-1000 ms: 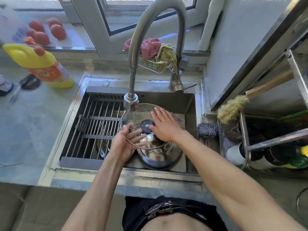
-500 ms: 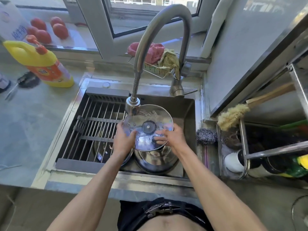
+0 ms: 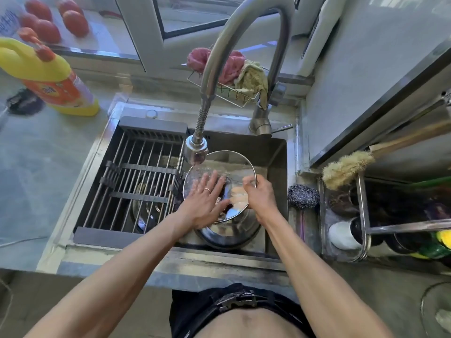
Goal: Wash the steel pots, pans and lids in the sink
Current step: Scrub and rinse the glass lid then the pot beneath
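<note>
At six o'clock, nearest the camera, a bare midriff and a black belt with a metal buckle (image 3: 238,303) fill the bottom edge, and two forearms reach up from there into the rectangular steel sink (image 3: 278,167). The left hand (image 3: 203,200) lies flat with fingers spread and straight on the face of a round glass lid with a steel rim (image 3: 234,162), holding nothing. The right hand (image 3: 260,195), at three o'clock of the lid, curls its fingers round the rim and grips it; some fingers show through the glass from the underside. The lid is held tilted just above a round steel pot (image 3: 229,234) that sits on the sink floor. Water falls onto the lid at eleven o'clock from the head of a curved steel tap (image 3: 244,28). Left of the hands, a grey slatted drying rack (image 3: 136,181) spans the sink, with another steel pan (image 3: 146,213) partly seen beneath it. At three o'clock a steel wool scourer (image 3: 302,196) rests on the ledge. Farther off, at ten o'clock, a yellow detergent bottle (image 3: 48,76) stands on the counter.
</note>
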`<state>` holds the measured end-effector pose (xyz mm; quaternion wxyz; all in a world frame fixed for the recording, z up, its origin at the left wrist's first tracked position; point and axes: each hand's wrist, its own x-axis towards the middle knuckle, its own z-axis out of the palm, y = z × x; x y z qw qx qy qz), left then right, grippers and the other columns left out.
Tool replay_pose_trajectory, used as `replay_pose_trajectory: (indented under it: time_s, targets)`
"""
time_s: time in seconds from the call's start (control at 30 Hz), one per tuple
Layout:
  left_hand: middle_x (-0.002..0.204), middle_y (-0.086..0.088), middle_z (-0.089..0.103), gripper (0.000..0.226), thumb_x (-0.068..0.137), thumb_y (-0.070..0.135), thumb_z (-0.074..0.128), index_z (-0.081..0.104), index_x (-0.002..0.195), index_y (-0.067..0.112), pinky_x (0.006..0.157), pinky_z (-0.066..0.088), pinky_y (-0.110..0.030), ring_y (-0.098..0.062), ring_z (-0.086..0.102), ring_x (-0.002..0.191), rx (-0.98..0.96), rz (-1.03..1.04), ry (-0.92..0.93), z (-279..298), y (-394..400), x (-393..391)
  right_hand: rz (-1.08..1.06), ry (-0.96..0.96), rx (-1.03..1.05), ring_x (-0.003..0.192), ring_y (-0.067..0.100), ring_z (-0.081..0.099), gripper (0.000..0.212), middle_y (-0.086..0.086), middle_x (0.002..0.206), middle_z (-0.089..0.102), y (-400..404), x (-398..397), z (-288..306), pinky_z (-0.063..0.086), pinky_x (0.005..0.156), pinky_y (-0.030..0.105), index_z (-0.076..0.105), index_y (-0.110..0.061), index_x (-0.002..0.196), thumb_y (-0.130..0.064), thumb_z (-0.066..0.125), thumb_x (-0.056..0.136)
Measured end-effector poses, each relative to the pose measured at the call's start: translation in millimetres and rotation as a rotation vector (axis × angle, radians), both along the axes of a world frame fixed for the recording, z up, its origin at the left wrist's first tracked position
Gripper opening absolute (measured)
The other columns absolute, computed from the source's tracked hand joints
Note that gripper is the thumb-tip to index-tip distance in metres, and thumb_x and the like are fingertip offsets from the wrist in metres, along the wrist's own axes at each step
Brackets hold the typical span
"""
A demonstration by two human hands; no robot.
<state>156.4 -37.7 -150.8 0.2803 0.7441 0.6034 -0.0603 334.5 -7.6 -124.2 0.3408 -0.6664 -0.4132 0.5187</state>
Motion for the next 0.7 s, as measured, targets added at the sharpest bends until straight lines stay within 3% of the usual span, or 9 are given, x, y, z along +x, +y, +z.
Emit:
replay_pose_trajectory:
  time_s: [0.07,0.17,0.23,0.3,0.37,0.43,0.5,0.57,0.7]
  targets:
    - [0.165,-0.002,-0.028,0.096,0.083,0.083,-0.012,-0.013,0.161,0.026,0.118,-0.021,-0.037,-0.024,-0.027,0.151,0.031,-0.001,0.008,-2.9,0.9,-4.7,0.017,-0.007,-0.003,0.090,0.026,0.068,0.015,0.005,0.090,0.070,-0.2,0.3,-0.4,0.055,0.080,0.032,0.066,-0.025,0.081,-0.014,0.064,0.091]
    - [0.165,-0.005,-0.027,0.083,0.096,0.072,0.004,-0.012,0.161,0.023,0.119,-0.022,-0.038,-0.021,-0.031,0.147,0.026,0.043,0.031,-1.1,6.0,-12.6,0.017,0.034,-0.034,0.091,0.037,0.071,0.010,0.005,0.089,0.072,1.0,2.0,-10.4,0.056,0.086,0.054,0.068,-0.027,0.079,-0.022,0.064,0.087]
    - [0.166,-0.002,-0.025,0.085,0.092,0.071,0.000,-0.010,0.162,0.025,0.118,-0.023,-0.036,-0.024,-0.027,0.152,0.047,0.023,0.039,-0.6,2.8,-15.1,0.008,0.093,-0.037,0.081,0.020,0.074,0.011,0.007,0.087,0.069,0.3,1.4,2.9,0.061,0.073,0.040,0.067,-0.018,0.087,-0.012,0.061,0.093]
    - [0.168,-0.005,-0.020,0.074,0.103,0.061,0.015,-0.006,0.163,0.024,0.120,-0.019,-0.040,-0.029,-0.023,0.154,0.076,0.159,0.021,1.4,2.4,-21.1,0.011,0.151,-0.062,0.059,0.007,0.070,0.010,0.012,0.087,0.067,1.2,1.8,5.8,0.055,0.050,0.023,0.062,-0.004,0.103,-0.001,0.054,0.099]
    - [0.171,-0.008,-0.007,0.069,0.108,0.042,0.036,0.002,0.164,0.019,0.125,-0.008,-0.047,-0.033,-0.013,0.156,0.114,0.314,-0.100,3.6,5.3,-26.3,0.040,0.203,-0.121,0.053,0.019,0.070,0.008,0.026,0.096,0.069,2.0,1.8,3.8,0.052,0.042,0.026,0.057,-0.005,0.103,-0.001,0.050,0.101]
    - [0.168,-0.011,0.019,0.068,0.104,0.025,0.053,0.020,0.162,0.017,0.125,0.020,-0.051,-0.036,0.020,0.153,0.213,0.444,-0.300,10.2,8.1,-30.7,0.021,0.252,-0.150,0.056,0.026,0.071,0.011,0.035,0.106,0.066,4.5,0.6,0.7,0.053,0.041,0.030,0.056,-0.010,0.095,-0.004,0.050,0.102]
    - [0.153,-0.010,0.047,0.059,0.100,0.014,0.060,0.036,0.154,0.016,0.112,0.043,-0.048,-0.030,0.052,0.135,0.258,0.624,-0.446,19.1,10.6,-37.1,0.003,0.289,-0.195,0.055,0.025,0.070,0.009,0.030,0.100,0.068,7.1,0.6,1.8,0.052,0.041,0.028,0.054,-0.010,0.096,-0.007,0.050,0.103]
    - [0.137,-0.012,0.061,0.054,0.101,0.012,0.059,0.040,0.151,0.016,0.096,0.057,-0.047,-0.026,0.068,0.113,0.153,0.857,-0.657,29.8,13.6,-46.9,0.018,0.314,-0.235,0.052,0.023,0.070,0.004,0.018,0.082,0.073,7.8,-1.0,4.0,0.053,0.042,0.027,0.052,-0.008,0.102,-0.009,0.048,0.104]
    - [0.109,-0.018,0.070,0.027,0.109,0.010,0.043,0.052,0.134,0.008,0.058,0.062,-0.032,-0.019,0.074,0.072,-0.118,1.180,-1.155,52.4,11.7,-46.7,0.025,0.368,-0.260,0.050,0.022,0.069,0.003,0.011,0.073,0.075,10.1,-11.7,6.7,0.054,0.045,0.027,0.050,-0.008,0.101,-0.006,0.048,0.103]
